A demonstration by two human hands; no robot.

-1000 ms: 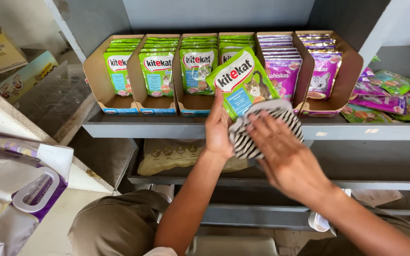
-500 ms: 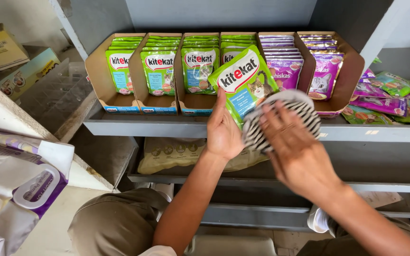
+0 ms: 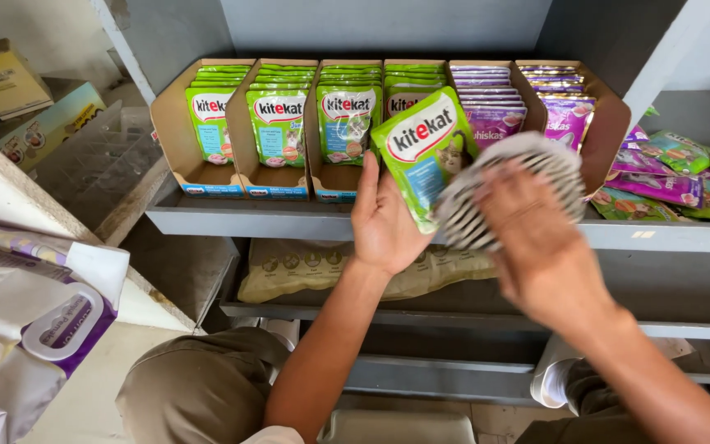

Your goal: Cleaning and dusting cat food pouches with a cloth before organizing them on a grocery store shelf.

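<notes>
My left hand (image 3: 384, 222) holds a green pet food pouch (image 3: 421, 148) upright in front of the grey shelf (image 3: 289, 220). My right hand (image 3: 540, 238), blurred by motion, presses a black-and-white striped cloth (image 3: 507, 193) against the pouch's right side. Behind them stand cardboard display trays (image 3: 170, 131) holding rows of green pouches (image 3: 277, 123) and purple pouches (image 3: 495, 103).
Loose green and purple pouches (image 3: 675, 173) lie on the shelf at the right. A flat beige bag (image 3: 314, 267) rests on the lower shelf. White and purple packs (image 3: 34, 321) sit at the left, boxes (image 3: 10, 90) at upper left. My knees (image 3: 199, 386) are below.
Both hands have risen slightly with the pouch. My right hand has moved the cloth up and to the right across the pouch.
</notes>
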